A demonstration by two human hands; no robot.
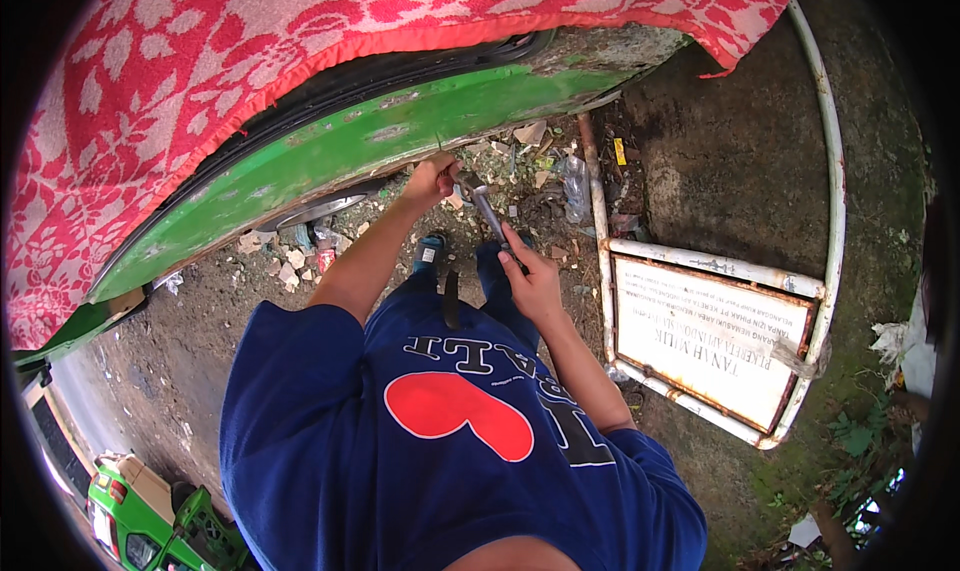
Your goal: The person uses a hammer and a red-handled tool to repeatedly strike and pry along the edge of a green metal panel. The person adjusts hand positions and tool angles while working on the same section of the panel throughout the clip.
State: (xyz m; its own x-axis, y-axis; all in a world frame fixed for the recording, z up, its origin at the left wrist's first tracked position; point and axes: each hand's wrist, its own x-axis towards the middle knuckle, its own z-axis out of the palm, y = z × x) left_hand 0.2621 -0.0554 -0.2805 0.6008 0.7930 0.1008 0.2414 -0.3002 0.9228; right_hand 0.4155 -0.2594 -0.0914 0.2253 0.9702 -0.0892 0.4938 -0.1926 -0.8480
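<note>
My right hand (534, 281) is closed around the grey handle of a hammer (487, 209). The hammer's head end reaches up and left, close beside my left hand (430, 181). That left hand is curled shut at the lower edge of a green vehicle body panel (400, 121). What its fingers hold, if anything, is too small to make out. Scuffed, bare-looking patches mark the green paint. Over the upper part of the vehicle lies a red and pink leaf-patterned cloth (240, 61), hanging down toward the panel.
Broken chips, stones and a clear plastic bottle (577, 189) litter the ground under the panel. At right, a rusty white pipe frame holds a white sign board (705, 336). Another green vehicle (150, 516) stands at the lower left. Plants (865, 436) grow at the right edge.
</note>
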